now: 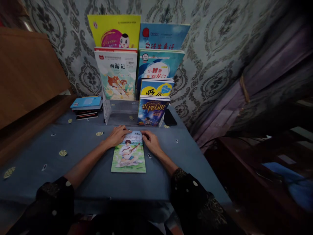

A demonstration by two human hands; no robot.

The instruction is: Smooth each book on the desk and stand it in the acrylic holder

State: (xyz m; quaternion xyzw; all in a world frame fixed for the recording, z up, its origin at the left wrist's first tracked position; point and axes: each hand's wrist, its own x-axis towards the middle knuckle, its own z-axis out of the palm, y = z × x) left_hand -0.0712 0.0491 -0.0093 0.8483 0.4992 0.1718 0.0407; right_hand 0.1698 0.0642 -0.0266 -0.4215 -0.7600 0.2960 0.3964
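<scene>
Head cam view: a thin paperback (129, 156) lies flat on the table, glossy-looking cover up, pale green and blue with a cartoon kid strumming a guitar. It sits right between the two hands, in front of a see-through plastic stand (119, 117). Left hand (119, 135) is laid over its upper left edge, fingers fairly close together; right hand (150, 141) has its fingers bent in at the upper right corner. Honestly can't tell if either one is actually pinching the book or just resting on it.

Sleeves (192, 195) are black with pale dots and kinda lacy-looking cuffs. The tablecloth (90, 179) is smooth, dull blue-gray, dotted with little yellowish ovals and small rectangles.

The stand is stepped, with flat, straight-edged panels, and holds upright books: a tall yellow cover (97, 29) behind a white one (117, 73) on one side, then blue, teal, yellow-and-blue and a dark blue cover (153, 111) stepping down on the other. Left of it there's a loose stack of books (86, 103), bright blue on top. Behind, wallpaper (212, 62) with swirly damask medallions, plus a soft, gathered purplish curtain (264, 71) cinched by a tan tie (244, 88).
</scene>
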